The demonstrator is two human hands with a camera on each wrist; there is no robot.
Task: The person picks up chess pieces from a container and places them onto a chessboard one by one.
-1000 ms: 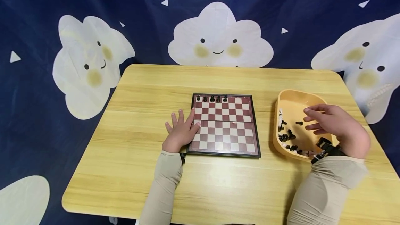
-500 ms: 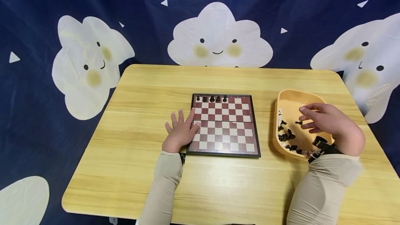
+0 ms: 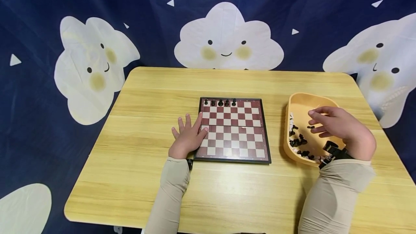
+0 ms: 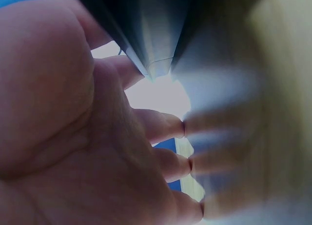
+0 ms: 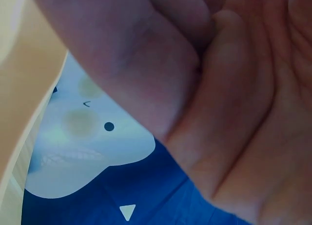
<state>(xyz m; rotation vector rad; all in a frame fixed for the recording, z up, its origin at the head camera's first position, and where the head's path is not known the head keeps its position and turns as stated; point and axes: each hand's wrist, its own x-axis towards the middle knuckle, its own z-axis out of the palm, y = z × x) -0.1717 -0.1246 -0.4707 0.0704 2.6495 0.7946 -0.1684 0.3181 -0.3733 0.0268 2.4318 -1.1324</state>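
Observation:
A folding chessboard (image 3: pixel 231 130) with red-brown and pale squares lies in the middle of the table. Several black chess pieces (image 3: pixel 220 102) stand in its far left row. My left hand (image 3: pixel 186 140) rests at the board's left edge, fingers spread, thumb and index finger touching the rim. Over the yellow plastic bin (image 3: pixel 313 98) hovers my right hand (image 3: pixel 342 127), its fingers loosely bent and nothing visible in them. A black chess piece (image 3: pixel 310 127) lies on the bin's floor by its fingertips. In the right wrist view the fingertips are hidden.
More black pieces (image 3: pixel 298 141) and white pieces (image 3: pixel 291 120) lie heaped along the bin's left and near sides. The bin stands on the right part of the wooden table (image 3: pixel 136 176). A dark blue curtain (image 3: pixel 156 21) with clouds hangs behind.
My right hand has moved a little to the left over the bin, closer to the lone black piece. My left hand and the chessboard stay where they were.

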